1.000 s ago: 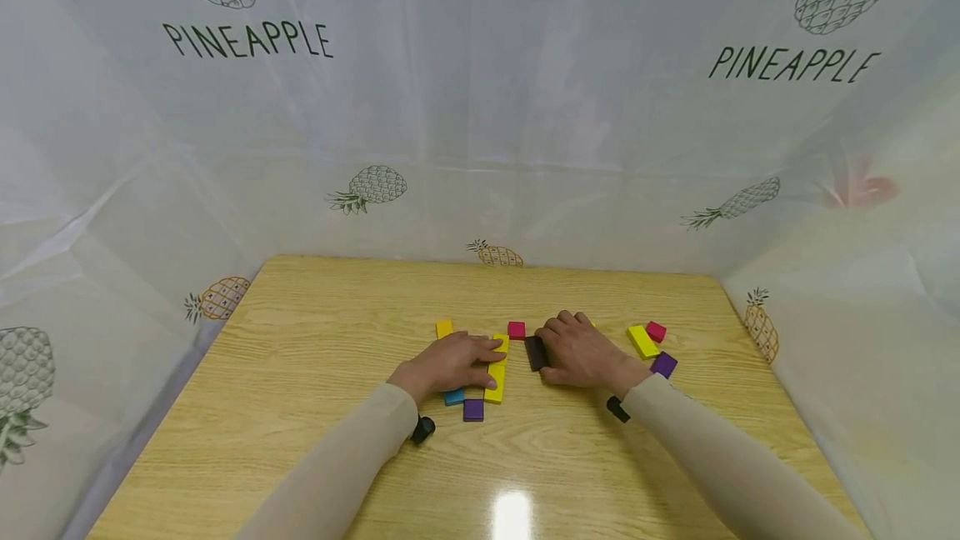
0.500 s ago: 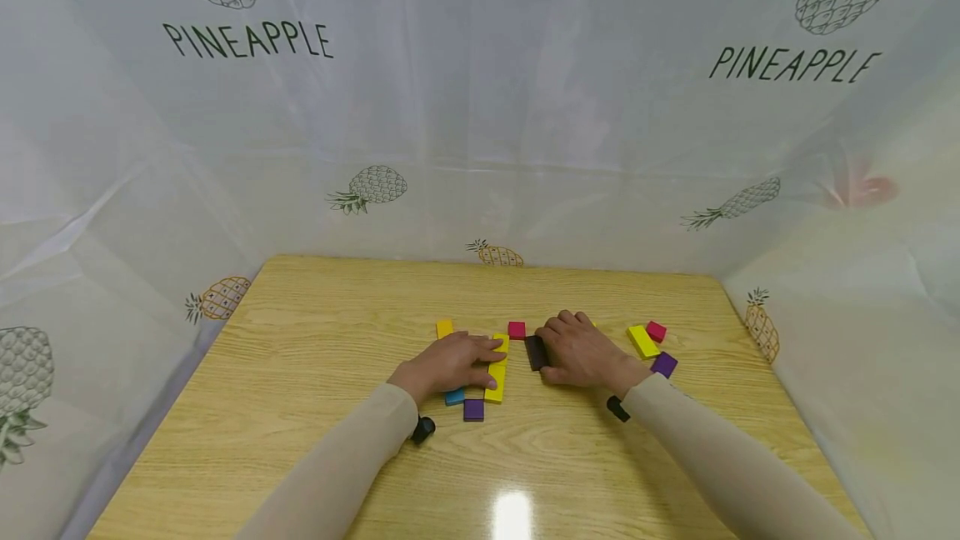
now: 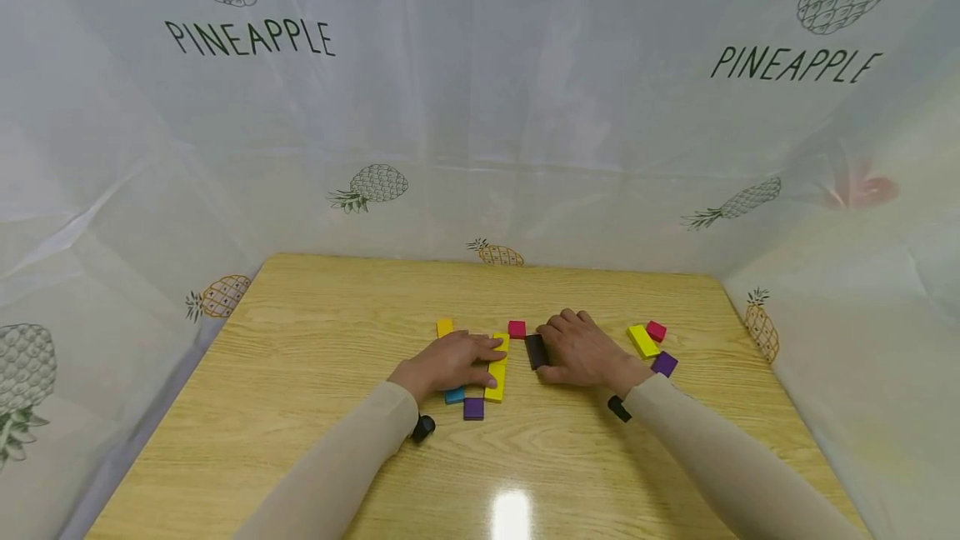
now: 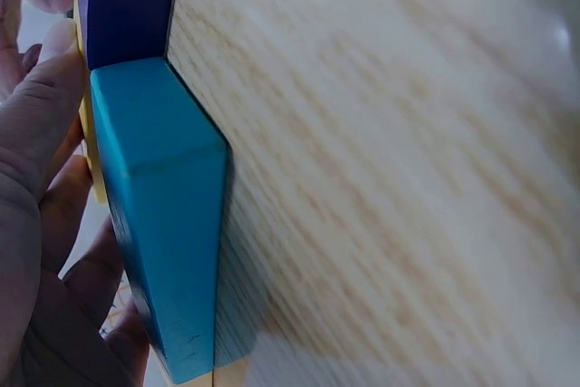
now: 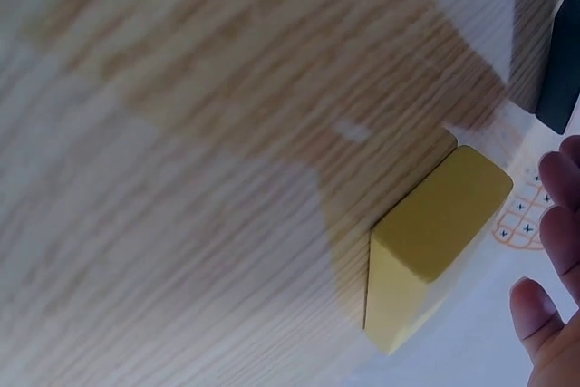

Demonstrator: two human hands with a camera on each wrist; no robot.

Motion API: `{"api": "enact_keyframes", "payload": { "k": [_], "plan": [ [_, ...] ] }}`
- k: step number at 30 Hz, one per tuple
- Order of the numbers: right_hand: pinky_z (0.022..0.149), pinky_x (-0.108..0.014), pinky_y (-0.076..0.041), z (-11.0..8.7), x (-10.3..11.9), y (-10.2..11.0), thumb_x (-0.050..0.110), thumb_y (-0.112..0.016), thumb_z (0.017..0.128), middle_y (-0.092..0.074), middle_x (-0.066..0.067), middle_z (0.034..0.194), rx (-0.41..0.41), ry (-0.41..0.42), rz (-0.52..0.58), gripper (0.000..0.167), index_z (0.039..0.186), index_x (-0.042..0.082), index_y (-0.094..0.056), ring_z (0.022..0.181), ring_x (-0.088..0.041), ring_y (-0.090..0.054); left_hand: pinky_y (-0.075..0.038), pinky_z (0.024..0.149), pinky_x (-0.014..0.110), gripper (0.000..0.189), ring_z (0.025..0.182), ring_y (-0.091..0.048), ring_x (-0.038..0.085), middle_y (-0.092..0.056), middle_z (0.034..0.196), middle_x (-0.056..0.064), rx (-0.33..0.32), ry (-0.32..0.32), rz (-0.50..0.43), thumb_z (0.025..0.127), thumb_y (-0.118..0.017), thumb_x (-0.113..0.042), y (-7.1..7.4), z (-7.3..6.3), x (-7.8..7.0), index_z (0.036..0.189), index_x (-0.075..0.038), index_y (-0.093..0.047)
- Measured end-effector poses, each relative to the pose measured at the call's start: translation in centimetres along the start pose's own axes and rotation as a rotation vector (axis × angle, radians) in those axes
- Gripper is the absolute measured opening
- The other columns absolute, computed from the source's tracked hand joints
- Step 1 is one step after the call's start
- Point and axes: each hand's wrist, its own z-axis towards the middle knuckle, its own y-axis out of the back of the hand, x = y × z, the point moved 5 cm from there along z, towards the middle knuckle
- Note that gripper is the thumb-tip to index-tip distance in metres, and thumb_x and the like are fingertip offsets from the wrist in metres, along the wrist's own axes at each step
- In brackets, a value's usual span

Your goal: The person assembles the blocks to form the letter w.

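Note:
My left hand [image 3: 450, 361] rests with fingers spread over two yellow blocks [image 3: 495, 386] lying end to end, partly covering them. Under its palm side show a blue block [image 3: 454, 396] and an orange block [image 3: 445, 327]; a purple block [image 3: 473, 409] sits just nearer. In the left wrist view, the blue block [image 4: 172, 215] stands close beside the fingers. My right hand [image 3: 581, 352] holds a black block [image 3: 535, 352], thumb at its near end and forefinger at its far end. In the right wrist view, the black block [image 5: 562, 70] shows at the edge, above the fingertips [image 5: 535, 305].
A small red block [image 3: 517, 329] lies between the hands, toward the back. Right of the right hand are a yellow block [image 3: 642, 342], a red block [image 3: 657, 331] and a purple block [image 3: 664, 363]. A pineapple-print curtain [image 3: 525, 107] rises behind the wooden table [image 3: 337, 298].

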Motion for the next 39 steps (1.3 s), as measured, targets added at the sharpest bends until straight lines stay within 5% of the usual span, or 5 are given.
{"api": "enact_keyframes", "payload": {
  "k": [21, 39],
  "plan": [
    [0.093, -0.051, -0.047, -2.9, -2.4, 1.1, 0.051, -0.072, 0.094, -0.068, -0.011, 0.123, -0.143, -0.118, -0.034, 0.059, 0.131, 0.005, -0.068, 0.110, -0.033, -0.057, -0.020, 0.133, 0.044, 0.059, 0.158, -0.034, 0.020, -0.041, 0.168, -0.007, 0.002, -0.008, -0.003, 0.103, -0.067, -0.042, -0.4, -0.1, -0.1, 0.157, -0.022, -0.054],
    [0.089, -0.059, -0.048, -8.8, -6.4, 1.6, 0.043, -0.075, 0.092, -0.067, -0.015, 0.118, -0.235, -0.212, -0.046, 0.053, 0.125, 0.002, -0.069, 0.107, -0.037, -0.058, -0.018, 0.134, 0.043, 0.059, 0.159, -0.033, 0.018, -0.041, 0.168, -0.008, 0.000, 0.009, -0.006, 0.102, -0.067, -0.043, -0.1, 0.0, -0.1, 0.157, -0.024, -0.053]
  ]
}}
